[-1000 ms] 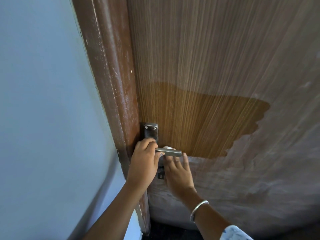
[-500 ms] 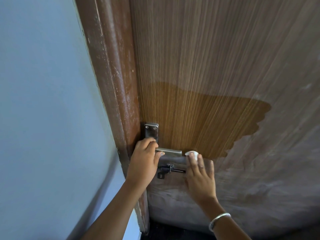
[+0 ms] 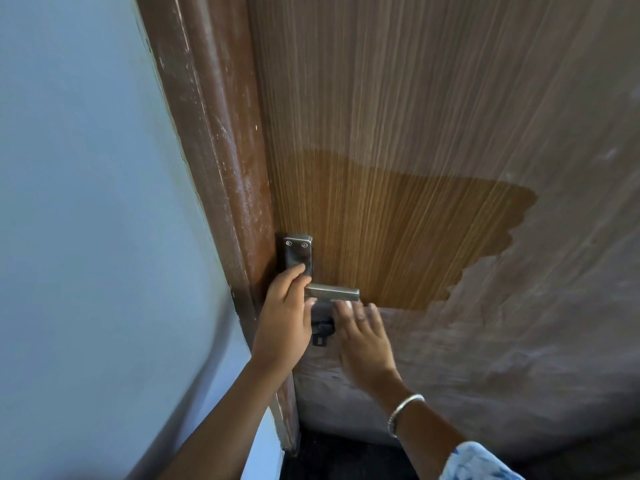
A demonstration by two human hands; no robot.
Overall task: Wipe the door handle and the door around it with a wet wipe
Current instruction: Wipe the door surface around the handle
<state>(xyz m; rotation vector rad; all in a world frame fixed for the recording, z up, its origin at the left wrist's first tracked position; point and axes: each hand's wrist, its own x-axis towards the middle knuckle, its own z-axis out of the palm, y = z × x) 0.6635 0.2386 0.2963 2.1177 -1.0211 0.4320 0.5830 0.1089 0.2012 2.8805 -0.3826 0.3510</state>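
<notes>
Now, head view: we judge the step as wiping just under the door handle [image 3: 331,293]. Our left hand [image 3: 284,322] is clamped on the handle's base; our right hand [image 3: 362,341] lies flat on the door [image 3: 450,116], wipe hidden, grip unclear. Next: sweep rightward over the dusty lower panel. Blue wall [image 3: 86,202] left, bolt latch [image 3: 322,329] between hands.

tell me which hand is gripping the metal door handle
The left hand, curled around the silver metal lever handle near its backplate. The right hand, wearing a silver bangle, lies flat just below the lever.
</notes>
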